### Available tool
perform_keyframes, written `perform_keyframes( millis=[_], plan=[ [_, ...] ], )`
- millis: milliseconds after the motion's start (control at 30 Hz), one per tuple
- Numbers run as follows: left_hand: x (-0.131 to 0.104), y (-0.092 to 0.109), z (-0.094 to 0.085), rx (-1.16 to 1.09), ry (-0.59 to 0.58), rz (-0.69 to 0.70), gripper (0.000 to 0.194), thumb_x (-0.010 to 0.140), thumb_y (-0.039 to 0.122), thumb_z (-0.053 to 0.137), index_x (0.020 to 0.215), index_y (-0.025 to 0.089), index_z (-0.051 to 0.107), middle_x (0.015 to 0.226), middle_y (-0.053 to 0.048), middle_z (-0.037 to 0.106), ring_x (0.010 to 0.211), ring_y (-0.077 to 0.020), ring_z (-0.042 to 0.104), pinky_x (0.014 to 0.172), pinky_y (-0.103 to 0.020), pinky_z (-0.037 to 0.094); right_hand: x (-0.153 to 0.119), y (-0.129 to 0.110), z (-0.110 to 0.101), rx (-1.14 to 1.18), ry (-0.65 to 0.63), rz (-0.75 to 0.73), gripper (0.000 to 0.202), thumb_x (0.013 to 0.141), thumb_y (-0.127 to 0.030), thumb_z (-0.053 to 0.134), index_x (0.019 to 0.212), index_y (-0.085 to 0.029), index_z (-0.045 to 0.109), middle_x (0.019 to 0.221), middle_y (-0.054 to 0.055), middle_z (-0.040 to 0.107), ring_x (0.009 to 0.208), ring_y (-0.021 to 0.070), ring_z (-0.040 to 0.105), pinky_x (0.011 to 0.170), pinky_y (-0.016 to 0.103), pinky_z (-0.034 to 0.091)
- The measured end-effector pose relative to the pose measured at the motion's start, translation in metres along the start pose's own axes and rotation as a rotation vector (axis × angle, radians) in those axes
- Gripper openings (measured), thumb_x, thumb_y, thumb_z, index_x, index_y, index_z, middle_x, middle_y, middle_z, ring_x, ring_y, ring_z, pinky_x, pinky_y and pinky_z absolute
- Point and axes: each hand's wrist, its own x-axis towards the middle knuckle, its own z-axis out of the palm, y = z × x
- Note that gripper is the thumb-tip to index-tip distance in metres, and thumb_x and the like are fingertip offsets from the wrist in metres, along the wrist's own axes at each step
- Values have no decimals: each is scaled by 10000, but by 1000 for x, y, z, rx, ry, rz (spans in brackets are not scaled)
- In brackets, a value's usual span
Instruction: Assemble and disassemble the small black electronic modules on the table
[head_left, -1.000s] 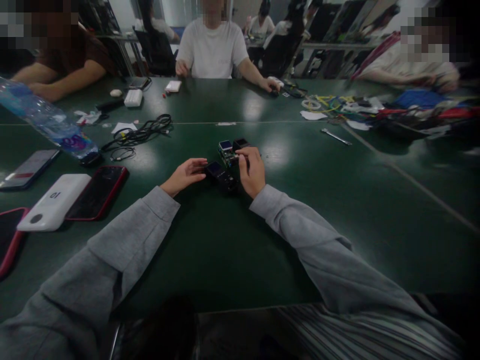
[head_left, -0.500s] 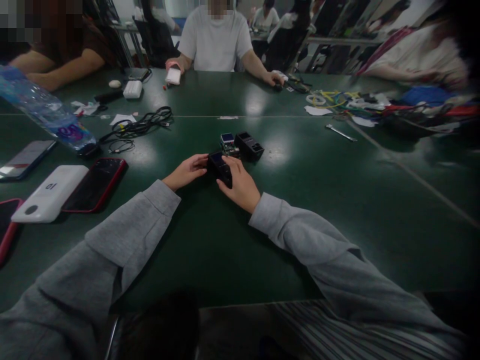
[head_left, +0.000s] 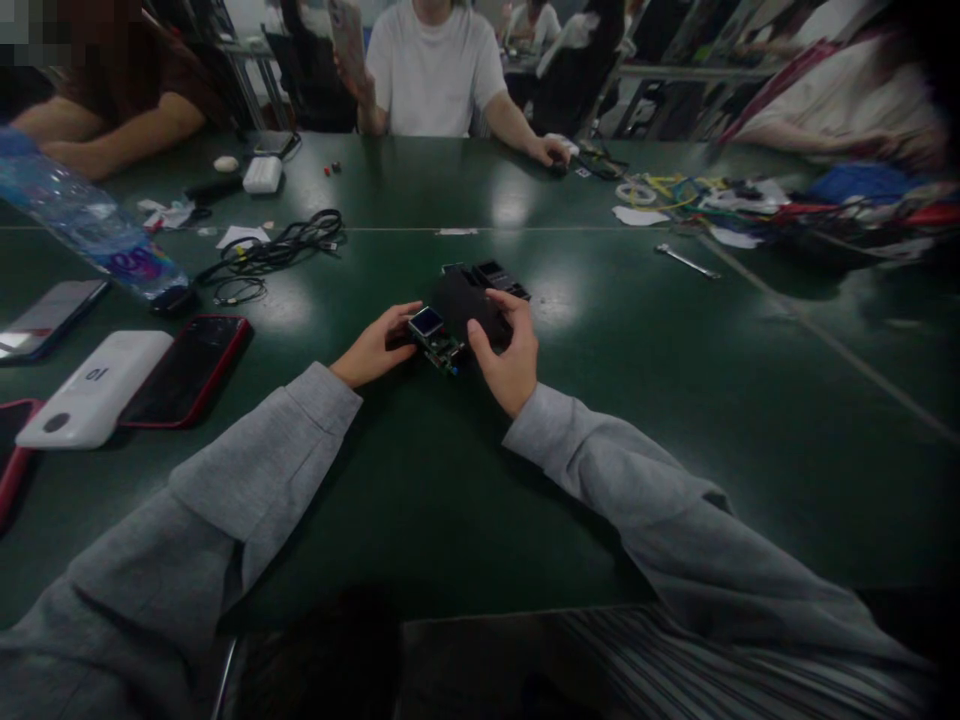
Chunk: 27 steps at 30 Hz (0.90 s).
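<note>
My left hand (head_left: 381,345) is closed on the left side of a circuit board (head_left: 442,350) that carries a small square screen. Thumb and fingers of my right hand (head_left: 511,352) grip a black plastic cover (head_left: 466,305), tilted up and apart from the board's right side. Just behind the cover lies a black case (head_left: 501,277) with openings in it. A second small screen (head_left: 452,268) peeks out beside that case, its board mostly hidden by the cover.
On the left are phones (head_left: 187,370), a white power bank (head_left: 97,385), a water bottle (head_left: 97,225) and black cables (head_left: 277,250). A wrench (head_left: 688,261) and tangled wires (head_left: 697,195) lie right. Opposite, a person in a white shirt (head_left: 435,70) holds a phone.
My right hand has lifted the black cover off the device to the right, baring the circuit board at my left hand. The person opposite has raised a phone from the table.
</note>
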Motion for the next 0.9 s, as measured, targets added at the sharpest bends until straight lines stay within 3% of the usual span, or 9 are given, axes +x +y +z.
perform_keyframes(
  millis=[200,367,567,700,900],
  plan=[
    [-1,10,-1,43,-56,32,522,833,125,640,1348,175,573,1378,-128,619,1266,-255,600,1126,-497,439,2,1,-6,-44,70,-54,378,965,-470,551,1245,-219,535,1188,89,602,1105,239,606,988,439,516],
    [-2,19,1,43,-169,34,402,856,148,637,1257,167,652,1312,-115,676,1235,-246,629,1114,-490,455,11,-10,-3,-141,-92,-131,369,1018,-421,441,1332,-273,567,1310,65,609,1232,248,555,1086,502,454],
    [-3,22,2,48,-199,24,413,864,207,676,1273,159,644,1317,-126,675,1232,-254,633,1106,-489,459,52,-14,25,-119,-174,-210,423,992,-333,430,1396,-250,524,1371,76,575,1284,253,512,1127,518,410],
    [-2,22,3,42,-198,25,426,853,235,710,1266,155,640,1317,-132,674,1227,-240,637,1104,-470,459,70,-5,42,-87,-279,-204,486,958,-282,452,1440,-224,474,1432,89,534,1313,252,491,1139,514,397],
    [-1,25,4,113,-184,1,385,863,234,699,1238,158,652,1270,-116,695,1197,-228,645,1088,-464,465,63,16,45,-115,-486,-168,450,971,-272,474,1414,-198,507,1369,113,573,1275,254,526,1132,504,413]
  ],
)
